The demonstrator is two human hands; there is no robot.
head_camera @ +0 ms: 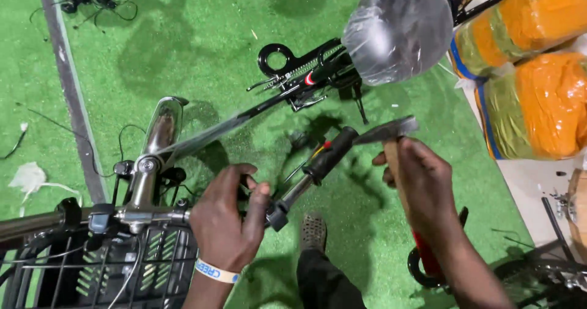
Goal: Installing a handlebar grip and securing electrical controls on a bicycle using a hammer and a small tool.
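My left hand (pixel 227 218) wraps around the chrome handlebar (pixel 153 213) of a bicycle, close to the stem. A black rubber grip (pixel 328 155) sits on the bar's right end. My right hand (pixel 422 187) holds a hammer by its wooden handle, and the metal hammer head (pixel 386 130) is right at the outer end of the grip. A white wristband is on my left wrist.
A black wire basket (pixel 92 272) hangs in front of the handlebar. The plastic-wrapped saddle (pixel 397 28) and black frame (pixel 306 80) lie over green turf. Orange wrapped bundles (pixel 538 95) stand at the right. My shoe (pixel 313 231) is below the grip. Cables lie at the left.
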